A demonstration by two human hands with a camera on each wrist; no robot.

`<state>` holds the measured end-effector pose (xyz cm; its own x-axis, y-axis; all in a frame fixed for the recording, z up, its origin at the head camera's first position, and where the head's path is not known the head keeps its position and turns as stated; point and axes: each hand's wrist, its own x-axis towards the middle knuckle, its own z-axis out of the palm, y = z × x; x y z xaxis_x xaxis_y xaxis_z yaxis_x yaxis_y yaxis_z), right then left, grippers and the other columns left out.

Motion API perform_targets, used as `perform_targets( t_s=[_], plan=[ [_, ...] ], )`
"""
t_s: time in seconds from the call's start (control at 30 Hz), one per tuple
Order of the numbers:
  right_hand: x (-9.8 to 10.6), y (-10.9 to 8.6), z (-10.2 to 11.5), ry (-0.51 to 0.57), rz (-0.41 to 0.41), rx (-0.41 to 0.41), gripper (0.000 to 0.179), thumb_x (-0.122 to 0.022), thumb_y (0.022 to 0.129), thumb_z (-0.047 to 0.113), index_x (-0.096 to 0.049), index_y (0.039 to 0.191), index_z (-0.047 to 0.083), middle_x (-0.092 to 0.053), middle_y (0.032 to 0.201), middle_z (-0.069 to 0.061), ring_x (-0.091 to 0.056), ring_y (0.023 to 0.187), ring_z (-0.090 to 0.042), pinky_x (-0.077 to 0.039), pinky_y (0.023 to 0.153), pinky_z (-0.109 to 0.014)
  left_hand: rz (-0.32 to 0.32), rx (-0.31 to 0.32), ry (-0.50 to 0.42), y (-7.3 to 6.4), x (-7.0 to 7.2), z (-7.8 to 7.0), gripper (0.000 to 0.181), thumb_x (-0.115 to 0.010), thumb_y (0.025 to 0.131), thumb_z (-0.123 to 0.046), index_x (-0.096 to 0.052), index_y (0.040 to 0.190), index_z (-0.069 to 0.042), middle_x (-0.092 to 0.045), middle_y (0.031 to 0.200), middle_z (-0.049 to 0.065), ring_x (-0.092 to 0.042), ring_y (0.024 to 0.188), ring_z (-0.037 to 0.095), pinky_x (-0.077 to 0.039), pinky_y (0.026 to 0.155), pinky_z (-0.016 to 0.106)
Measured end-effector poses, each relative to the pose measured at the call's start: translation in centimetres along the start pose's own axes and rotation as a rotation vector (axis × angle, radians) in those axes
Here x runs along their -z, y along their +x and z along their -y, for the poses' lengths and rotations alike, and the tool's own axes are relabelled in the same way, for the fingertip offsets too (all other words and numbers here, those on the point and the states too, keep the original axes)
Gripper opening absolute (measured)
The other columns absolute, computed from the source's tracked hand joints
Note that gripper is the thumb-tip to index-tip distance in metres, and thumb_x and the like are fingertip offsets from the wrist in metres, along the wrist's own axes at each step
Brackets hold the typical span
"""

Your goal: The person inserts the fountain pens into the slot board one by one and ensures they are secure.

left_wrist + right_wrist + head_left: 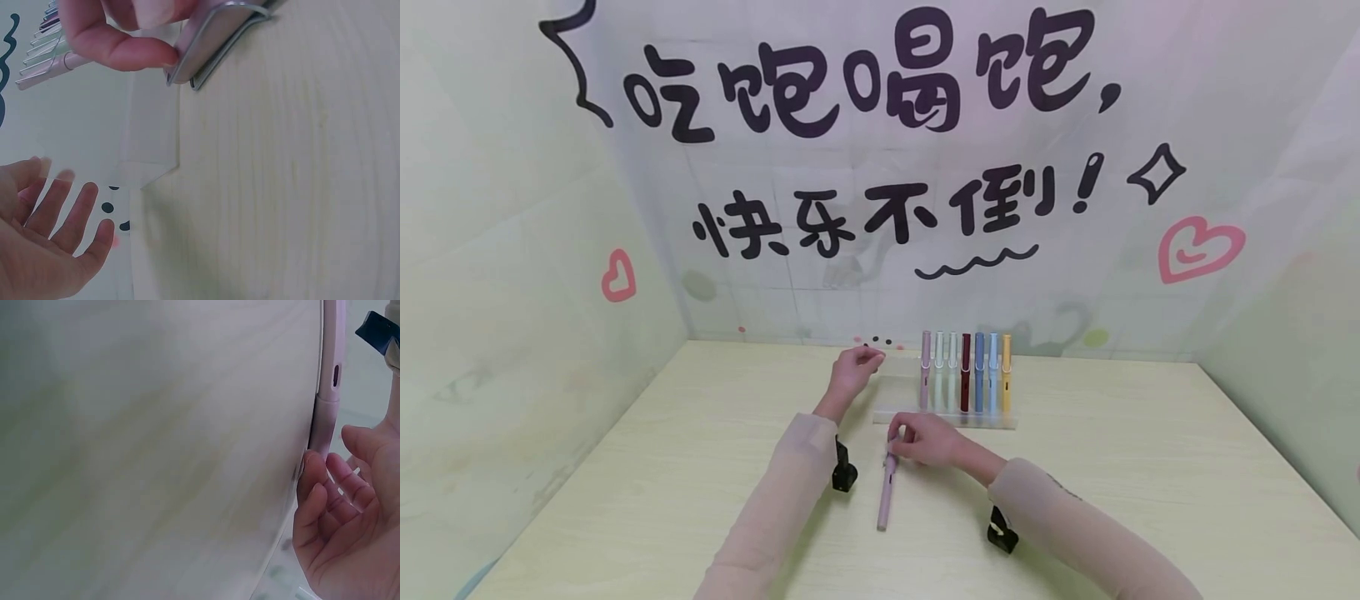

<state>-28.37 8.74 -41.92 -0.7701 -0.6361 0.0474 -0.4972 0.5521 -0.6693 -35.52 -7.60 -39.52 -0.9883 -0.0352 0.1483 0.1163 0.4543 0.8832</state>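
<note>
In the head view, my left hand (853,369) is at the upper left corner of a clear pen stand (895,417). The left wrist view has its thumb and forefinger pinching the clear panel's edge, the other fingers spread loosely. My right hand (928,439) bends over the capped end of a mauve pen (886,496) in front of the stand, fingertips on the cap. Close up in the left wrist view, a curled finger (125,56) meets the cap beside its metal clip. The pen's barrel points back towards me.
Several capped pens stand in a row on the stand's right part, among them a dark red pen (966,375) and a yellow pen (1007,375). The stand's left part shows bare plastic. A pale wood-grain table (1112,467) reaches back to a printed wall sheet (820,308).
</note>
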Motion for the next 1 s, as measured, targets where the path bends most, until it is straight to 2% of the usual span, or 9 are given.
perform_targets(
  t_s=[0.27,0.47,0.63,0.83,1.0],
  plan=[
    [-0.43,0.34,0.72,-0.095,-0.039,-0.050,0.015,-0.063,0.082,0.027,-0.053,0.082,0.016,-0.052,0.056,0.007,-0.044,0.047,-0.006,-0.036,0.043,-0.020,-0.010,-0.008,-0.003,-0.08,-0.02,-0.07,0.022,-0.058,0.087,-0.019,-0.064,0.099,-0.002,-0.064,0.093,0.010,-0.060,0.085,0.022,-0.048,0.071,0.032],
    [-0.53,0.46,0.84,-0.109,-0.037,-0.081,0.016,-0.065,0.080,0.023,-0.052,0.081,0.013,-0.053,0.058,0.007,-0.045,0.049,-0.007,-0.038,0.045,-0.020,-0.006,-0.003,-0.002,-0.06,-0.03,0.00,0.022,-0.057,0.087,-0.019,-0.063,0.099,-0.002,-0.063,0.093,0.010,-0.059,0.086,0.022,-0.048,0.072,0.032],
    [-0.38,0.36,0.86,-0.121,-0.043,-0.112,0.018,-0.065,0.079,0.019,-0.051,0.086,0.009,-0.052,0.059,0.005,-0.044,0.049,-0.007,-0.038,0.045,-0.021,0.003,0.010,-0.006,-0.03,0.01,0.03,0.022,-0.056,0.088,-0.020,-0.064,0.100,-0.004,-0.063,0.095,0.008,-0.059,0.085,0.021,-0.048,0.072,0.033],
    [-0.20,0.40,0.65,-0.140,-0.032,-0.126,0.026,-0.062,0.079,0.016,-0.051,0.100,0.006,-0.051,0.057,0.004,-0.042,0.045,-0.007,-0.034,0.041,-0.021,0.005,0.017,-0.006,0.00,-0.02,0.02,0.022,-0.057,0.087,-0.022,-0.064,0.100,-0.005,-0.063,0.096,0.007,-0.059,0.085,0.021,-0.047,0.072,0.033],
    [-0.10,0.43,0.46,-0.201,-0.034,-0.094,0.022,-0.061,0.079,0.018,-0.056,0.097,0.006,-0.048,0.055,0.006,-0.040,0.045,-0.007,-0.033,0.041,-0.020,0.008,0.021,-0.014,-0.03,0.02,-0.05,0.022,-0.057,0.087,-0.022,-0.064,0.100,-0.005,-0.063,0.096,0.007,-0.059,0.085,0.021,-0.047,0.073,0.033]
  ],
)
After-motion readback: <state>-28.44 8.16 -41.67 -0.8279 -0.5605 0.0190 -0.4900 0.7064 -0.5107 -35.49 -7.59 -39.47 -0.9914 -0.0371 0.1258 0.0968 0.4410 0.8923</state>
